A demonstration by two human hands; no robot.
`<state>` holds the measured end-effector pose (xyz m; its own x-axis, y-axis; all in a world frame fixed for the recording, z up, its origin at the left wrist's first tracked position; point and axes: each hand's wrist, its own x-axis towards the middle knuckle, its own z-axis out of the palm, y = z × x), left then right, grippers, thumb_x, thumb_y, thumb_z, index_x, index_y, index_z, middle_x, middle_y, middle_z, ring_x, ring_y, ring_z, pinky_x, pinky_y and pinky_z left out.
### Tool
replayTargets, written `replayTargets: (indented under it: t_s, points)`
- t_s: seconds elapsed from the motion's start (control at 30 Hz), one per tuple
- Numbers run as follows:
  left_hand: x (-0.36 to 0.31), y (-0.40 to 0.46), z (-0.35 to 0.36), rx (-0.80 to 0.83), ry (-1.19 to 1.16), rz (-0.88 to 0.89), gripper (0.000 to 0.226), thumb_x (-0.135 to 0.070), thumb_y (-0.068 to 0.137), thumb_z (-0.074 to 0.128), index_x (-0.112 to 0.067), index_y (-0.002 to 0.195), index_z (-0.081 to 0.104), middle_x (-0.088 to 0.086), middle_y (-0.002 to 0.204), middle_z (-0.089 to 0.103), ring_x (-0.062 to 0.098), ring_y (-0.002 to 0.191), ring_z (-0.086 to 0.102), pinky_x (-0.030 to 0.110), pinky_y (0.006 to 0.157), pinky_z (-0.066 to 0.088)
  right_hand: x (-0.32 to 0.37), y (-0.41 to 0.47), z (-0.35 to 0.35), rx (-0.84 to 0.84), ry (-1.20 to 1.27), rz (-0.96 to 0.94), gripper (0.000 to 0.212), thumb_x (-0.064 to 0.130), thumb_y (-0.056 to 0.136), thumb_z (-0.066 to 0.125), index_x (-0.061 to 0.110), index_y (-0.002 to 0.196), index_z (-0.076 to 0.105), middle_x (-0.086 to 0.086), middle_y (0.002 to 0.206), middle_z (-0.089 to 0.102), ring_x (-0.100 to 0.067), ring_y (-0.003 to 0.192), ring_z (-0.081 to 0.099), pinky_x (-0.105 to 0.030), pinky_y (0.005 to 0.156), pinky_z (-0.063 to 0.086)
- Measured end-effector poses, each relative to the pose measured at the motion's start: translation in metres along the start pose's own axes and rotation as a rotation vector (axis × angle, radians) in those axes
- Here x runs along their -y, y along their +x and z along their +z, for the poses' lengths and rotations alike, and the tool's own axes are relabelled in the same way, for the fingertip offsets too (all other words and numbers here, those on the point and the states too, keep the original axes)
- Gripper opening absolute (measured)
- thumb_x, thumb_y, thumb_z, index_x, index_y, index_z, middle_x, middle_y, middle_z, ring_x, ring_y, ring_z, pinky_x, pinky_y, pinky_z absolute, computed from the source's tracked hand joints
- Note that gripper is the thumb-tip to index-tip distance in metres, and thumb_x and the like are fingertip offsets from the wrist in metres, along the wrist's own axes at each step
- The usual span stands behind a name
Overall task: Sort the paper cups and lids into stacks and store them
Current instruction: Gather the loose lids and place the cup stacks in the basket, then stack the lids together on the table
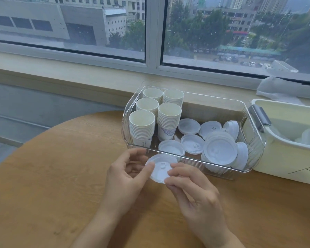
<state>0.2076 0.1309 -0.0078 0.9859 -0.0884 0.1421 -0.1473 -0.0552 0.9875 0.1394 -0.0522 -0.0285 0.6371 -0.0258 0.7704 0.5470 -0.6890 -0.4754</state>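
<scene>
— Why both hands on one lid?

— From my head view, my left hand (pixel 127 173) and right hand (pixel 190 183) pinch the lid (pixel 160 170) by opposite edges, just near the clear bin (pixel 222 173), probably to steady it.

— And the cups?

— The cup stacks (pixel 155 115) stand at the bin's left, leaving its right for the loose lids (pixel 220 149).

The counter (pixel 61 158) is matt wood with visible grain. The bin (pixel 195 159) is clear, glossy ribbed plastic. Paper cups (pixel 141 126) look matt; the lids (pixel 220 149) are smooth whitish plastic.

Head view looks down, close over table (pixel 43 176).
</scene>
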Motion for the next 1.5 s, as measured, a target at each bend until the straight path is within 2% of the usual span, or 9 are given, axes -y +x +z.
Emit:
replayTargets:
  t_s: [0.1, 0.4, 0.53, 0.63, 0.8, 1.0, 1.13, 1.33, 1.5]
  points:
    - [0.0, 0.004, -0.003, -0.035, -0.071, -0.05, 0.033, -0.025, 0.075, 0.086, -0.019, 0.106, 0.075, 0.003, 0.089, 0.077, 0.019, 0.068, 0.067, 0.045, 0.072, 0.061, 0.0, 0.001, 0.0, 0.036, -0.019, -0.029, 0.005, 0.011, 0.092, 0.078, 0.012, 0.092, 0.083, -0.003, 0.116, 0.069, -0.023, 0.123, 0.064, -0.034, 0.102, 0.051]
    - [-0.005, -0.003, 0.002, -0.029, 0.083, 0.093, 0.023, -0.006, 0.085, 0.084, -0.026, 0.094, 0.075, -0.005, 0.083, 0.077, 0.015, 0.073, 0.075, 0.029, 0.066, 0.06, 0.009, 0.002, -0.003, 0.099, 0.049, 0.237, 0.027, 0.044, 0.094, 0.072, 0.025, 0.113, 0.076, 0.006, 0.142, 0.054, -0.017, 0.127, 0.06, -0.023, 0.104, 0.046]
    - [-0.011, -0.011, 0.005, 0.032, 0.166, 0.193, 0.023, -0.009, 0.086, 0.083, -0.029, 0.095, 0.075, -0.011, 0.086, 0.077, 0.013, 0.079, 0.077, 0.022, 0.068, 0.06, 0.007, 0.002, -0.004, 0.069, 0.024, 0.346, 0.015, 0.03, 0.098, 0.068, 0.03, 0.11, 0.077, 0.014, 0.119, 0.065, -0.01, 0.105, 0.067, -0.02, 0.079, 0.052]
    - [-0.009, -0.012, 0.007, 0.058, 0.198, 0.185, 0.026, -0.01, 0.086, 0.084, -0.03, 0.099, 0.075, -0.011, 0.087, 0.077, 0.014, 0.08, 0.077, 0.028, 0.069, 0.062, 0.001, 0.0, -0.001, 0.021, 0.023, 0.398, 0.029, 0.005, 0.093, 0.076, 0.029, 0.109, 0.08, 0.014, 0.114, 0.069, -0.011, 0.098, 0.069, -0.026, 0.07, 0.055]
    - [-0.007, -0.009, 0.006, 0.077, 0.276, 0.168, 0.028, -0.009, 0.082, 0.087, -0.03, 0.094, 0.074, -0.014, 0.078, 0.075, 0.009, 0.074, 0.074, 0.018, 0.066, 0.057, 0.003, 0.001, -0.001, -0.027, -0.003, 0.371, 0.035, -0.004, 0.092, 0.074, 0.025, 0.111, 0.081, 0.015, 0.113, 0.069, -0.011, 0.102, 0.069, -0.023, 0.076, 0.055]
    - [-0.008, -0.011, 0.008, 0.053, 0.285, 0.19, 0.023, -0.011, 0.086, 0.084, -0.032, 0.092, 0.076, -0.017, 0.082, 0.076, 0.008, 0.079, 0.075, 0.025, 0.069, 0.06, 0.001, -0.001, -0.002, -0.028, -0.015, 0.409, 0.03, 0.012, 0.093, 0.07, 0.03, 0.115, 0.08, 0.019, 0.115, 0.069, -0.013, 0.11, 0.066, -0.02, 0.085, 0.052]
    - [-0.009, -0.009, 0.008, 0.148, 0.075, 0.086, 0.019, -0.026, 0.09, 0.078, -0.028, 0.109, 0.076, -0.012, 0.101, 0.079, 0.01, 0.095, 0.076, 0.03, 0.086, 0.062, -0.003, 0.001, -0.006, -0.039, 0.093, 0.532, 0.035, 0.005, 0.096, 0.073, 0.031, 0.118, 0.078, 0.019, 0.121, 0.069, -0.012, 0.104, 0.068, -0.015, 0.083, 0.05]
    - [-0.009, -0.008, 0.009, 0.416, -0.208, 0.005, 0.054, -0.013, 0.094, 0.075, -0.02, 0.144, 0.056, -0.004, 0.135, 0.071, 0.017, 0.124, 0.069, 0.029, 0.098, 0.057, 0.004, 0.0, -0.002, 0.095, 0.216, 0.575, 0.045, 0.05, 0.098, 0.058, 0.039, 0.141, 0.061, 0.023, 0.142, 0.056, -0.018, 0.096, 0.07, -0.02, 0.08, 0.056]
    - [-0.009, -0.008, 0.006, 0.511, -0.295, -0.011, 0.063, -0.011, 0.096, 0.07, -0.022, 0.153, 0.048, -0.001, 0.146, 0.064, 0.018, 0.137, 0.06, 0.028, 0.106, 0.052, 0.005, 0.0, -0.003, 0.169, 0.206, 0.517, 0.047, 0.052, 0.1, 0.055, 0.039, 0.145, 0.057, 0.021, 0.143, 0.054, -0.021, 0.095, 0.07, -0.036, 0.08, 0.06]
